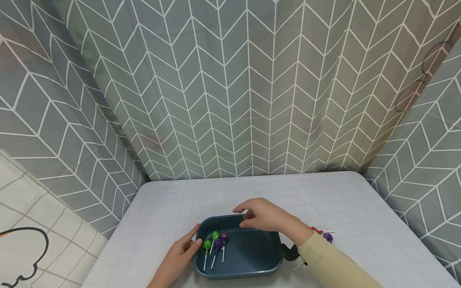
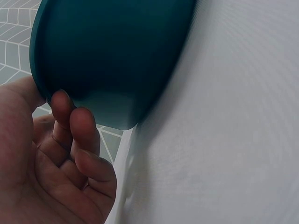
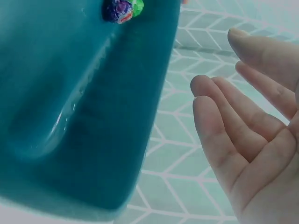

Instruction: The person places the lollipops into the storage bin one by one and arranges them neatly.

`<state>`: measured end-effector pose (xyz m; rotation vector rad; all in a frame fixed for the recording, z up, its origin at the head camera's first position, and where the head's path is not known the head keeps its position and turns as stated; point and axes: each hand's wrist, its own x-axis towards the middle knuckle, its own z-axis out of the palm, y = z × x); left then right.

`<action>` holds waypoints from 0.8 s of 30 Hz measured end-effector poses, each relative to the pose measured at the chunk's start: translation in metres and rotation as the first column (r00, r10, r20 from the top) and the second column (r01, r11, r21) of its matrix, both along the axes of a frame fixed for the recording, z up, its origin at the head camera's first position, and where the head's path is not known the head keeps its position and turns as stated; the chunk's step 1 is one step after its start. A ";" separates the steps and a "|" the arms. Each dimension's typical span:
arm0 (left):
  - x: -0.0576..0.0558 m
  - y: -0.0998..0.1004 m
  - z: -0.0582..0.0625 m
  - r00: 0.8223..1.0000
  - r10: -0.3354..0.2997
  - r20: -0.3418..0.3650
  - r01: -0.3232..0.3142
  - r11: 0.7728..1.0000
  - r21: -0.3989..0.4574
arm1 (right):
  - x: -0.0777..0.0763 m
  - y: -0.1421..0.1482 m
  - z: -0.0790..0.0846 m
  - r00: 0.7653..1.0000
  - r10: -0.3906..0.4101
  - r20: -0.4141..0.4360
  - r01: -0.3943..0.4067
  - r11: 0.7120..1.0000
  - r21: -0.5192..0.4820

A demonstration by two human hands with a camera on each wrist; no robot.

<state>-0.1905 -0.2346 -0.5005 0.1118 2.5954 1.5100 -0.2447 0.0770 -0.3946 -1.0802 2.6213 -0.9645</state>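
Note:
A dark teal tray point(image 1: 248, 275) stands on the table. Two green lollipops point(image 1: 215, 235) and two purple lollipops point(image 1: 218, 244) lie in its left end, sticks toward the front. My left hand point(image 1: 179, 253) holds the tray's left edge, the thumb at the rim and the index finger along the outer side. Close up, the left wrist view shows the fingers point(image 2: 84, 130) against the tray wall. Above the tray's back edge is my right hand point(image 1: 264, 216), fingers loosely bent and apart from the thumb, holding nothing. In the right wrist view it is beside the tray, not touching it.
Right of the tray, beyond my right forearm, a purple lollipop point(image 1: 328, 237) and a red-wrapped lollipop point(image 1: 317, 230) lie on the white tablecloth point(image 1: 173, 200). The forearm partly hides that area. Patterned grey curtains point(image 1: 230, 100) hang behind the table and along its sides.

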 end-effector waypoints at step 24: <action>-0.001 0.002 -0.001 1.000 0.019 0.013 -0.019 1.000 -0.009 | 0.011 0.097 -0.020 0.976 -0.189 0.105 0.201 0.973 -0.116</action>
